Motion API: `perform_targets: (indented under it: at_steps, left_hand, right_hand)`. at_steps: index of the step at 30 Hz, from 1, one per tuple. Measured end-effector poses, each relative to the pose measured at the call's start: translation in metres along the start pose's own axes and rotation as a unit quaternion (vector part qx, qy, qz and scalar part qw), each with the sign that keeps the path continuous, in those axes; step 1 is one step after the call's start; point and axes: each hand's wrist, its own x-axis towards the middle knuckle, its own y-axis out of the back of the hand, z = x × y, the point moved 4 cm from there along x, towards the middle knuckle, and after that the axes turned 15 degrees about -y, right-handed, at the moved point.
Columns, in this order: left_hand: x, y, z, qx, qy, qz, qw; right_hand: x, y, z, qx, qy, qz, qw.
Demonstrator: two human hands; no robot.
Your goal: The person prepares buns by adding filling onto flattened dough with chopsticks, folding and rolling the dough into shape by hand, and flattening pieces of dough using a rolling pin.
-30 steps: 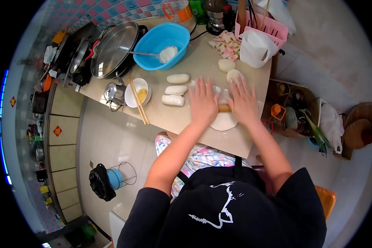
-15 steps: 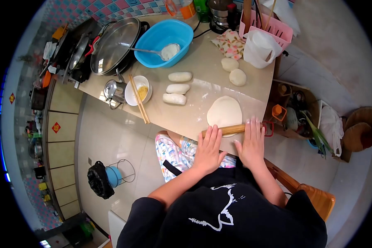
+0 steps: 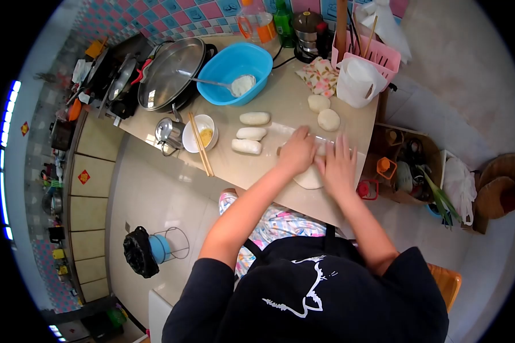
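Observation:
A flat sheet of white dough (image 3: 309,179) lies on the counter, partly under my hands. My left hand (image 3: 297,152) is over the far left side of the sheet, its fingers curled on the rolling pin, which is almost wholly hidden. Beside it, my right hand (image 3: 339,166) rests with fingers stretched forward over the pin and the dough's right side. Left of my hands lie dough rolls (image 3: 246,147). Two round dough pieces (image 3: 328,120) sit just beyond my hands.
A blue basin (image 3: 229,64) with a ladle, a lidded pan (image 3: 171,74), a metal pot (image 3: 169,132) and a white bowl (image 3: 192,140) with chopsticks (image 3: 201,146) stand leftward. A pink basket (image 3: 377,56) and floral cloth (image 3: 319,76) are at the back right.
Both hands have moved from the counter's near edge forward over the dough with the pin. The left fingers have curled from lying flat. The camera view has shifted slightly.

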Motion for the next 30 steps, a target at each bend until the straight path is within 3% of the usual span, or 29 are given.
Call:
perform_targets:
  at_steps: [6,7,9,10,12,13,15,16,18,19,21,22,23,25,26,28,30]
  left_hand:
    - [0.004,0.005,0.014,-0.027,0.121,-0.100,0.987]
    - [0.003,0.007,0.015,-0.025,0.119,-0.096,0.988]
    - [-0.004,0.017,0.027,0.034,-0.009,-0.032,0.999]
    - [-0.007,0.031,0.039,0.036,-0.009,-0.031,0.999]
    - [-0.015,0.051,0.057,-0.105,0.088,-0.077,0.988]
    - [-0.020,0.060,0.064,-0.106,0.090,-0.078,0.987]
    - [-0.034,0.076,0.068,-0.261,0.145,0.033,0.954]
    - [-0.039,0.078,0.066,-0.260,0.148,0.033,0.954]
    - [-0.056,0.072,0.049,-0.418,0.306,0.102,0.849]
    - [-0.065,0.066,0.042,-0.418,0.309,0.102,0.848]
    - [-0.091,0.049,0.018,-0.338,0.304,0.177,0.873]
    - [-0.099,0.049,0.017,-0.256,0.281,0.189,0.905]
    - [-0.108,0.041,0.018,-0.258,0.282,0.185,0.905]
    - [-0.105,0.049,0.045,-0.014,0.167,0.135,0.977]
    - [-0.105,0.044,0.052,-0.017,0.168,0.131,0.977]
    - [-0.096,0.031,0.066,0.126,0.098,0.019,0.987]
    - [-0.078,0.029,0.048,0.116,0.106,0.001,0.988]
  right_hand:
    - [-0.053,0.010,0.008,0.129,0.032,-0.033,0.991]
    - [-0.053,0.012,0.008,0.168,0.038,-0.057,0.983]
    - [-0.052,0.023,0.014,0.186,0.058,-0.097,0.976]
    - [-0.052,0.031,0.015,0.204,0.076,-0.140,0.966]
    - [-0.052,0.050,0.021,0.223,0.105,-0.188,0.951]
    - [-0.056,0.060,0.020,0.238,0.131,-0.238,0.932]
    - [-0.059,0.081,0.016,0.227,0.138,-0.261,0.928]
    - [-0.060,0.089,0.015,0.229,0.138,-0.264,0.927]
    - [-0.062,0.097,0.013,0.231,0.139,-0.268,0.925]
    - [-0.062,0.100,0.014,0.229,0.125,-0.241,0.935]
    - [-0.060,0.098,0.015,0.227,0.108,-0.216,0.944]
    - [-0.059,0.091,0.016,0.200,0.100,-0.188,0.956]
    - [-0.057,0.083,0.017,0.172,0.092,-0.159,0.968]
    - [-0.062,0.048,0.013,0.133,0.095,-0.121,0.979]
    - [-0.064,0.036,0.011,0.094,0.100,-0.081,0.987]
    - [-0.063,0.034,0.000,0.064,0.089,-0.087,0.990]
    - [-0.048,0.020,0.001,0.004,0.061,-0.133,0.989]
